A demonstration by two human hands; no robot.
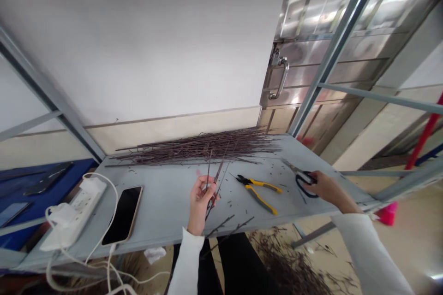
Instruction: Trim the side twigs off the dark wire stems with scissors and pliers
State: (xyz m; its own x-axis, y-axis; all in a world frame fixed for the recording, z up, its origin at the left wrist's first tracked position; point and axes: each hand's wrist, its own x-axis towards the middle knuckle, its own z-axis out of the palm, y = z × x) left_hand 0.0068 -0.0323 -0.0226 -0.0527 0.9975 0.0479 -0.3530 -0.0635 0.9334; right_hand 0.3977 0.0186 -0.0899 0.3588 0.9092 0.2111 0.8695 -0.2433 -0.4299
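My left hand (pixel 200 200) is closed round a few thin brown twigs (pixel 216 175), held upright over the grey table (pixel 166 198). My right hand (pixel 323 185) is closed on the black handles of a pair of scissors (pixel 301 176), whose blades lie on the table pointing left. Yellow-handled pliers (pixel 259 189) lie between my hands. A long pile of brown twigs (pixel 197 147) stretches along the back of the table.
A smartphone (pixel 122 214) lies at the left, beside a white power strip (pixel 74 212) with cables. Cut twig scraps (pixel 287 262) litter the floor under the table edge. A metal door with a handle (pixel 282 78) stands behind right.
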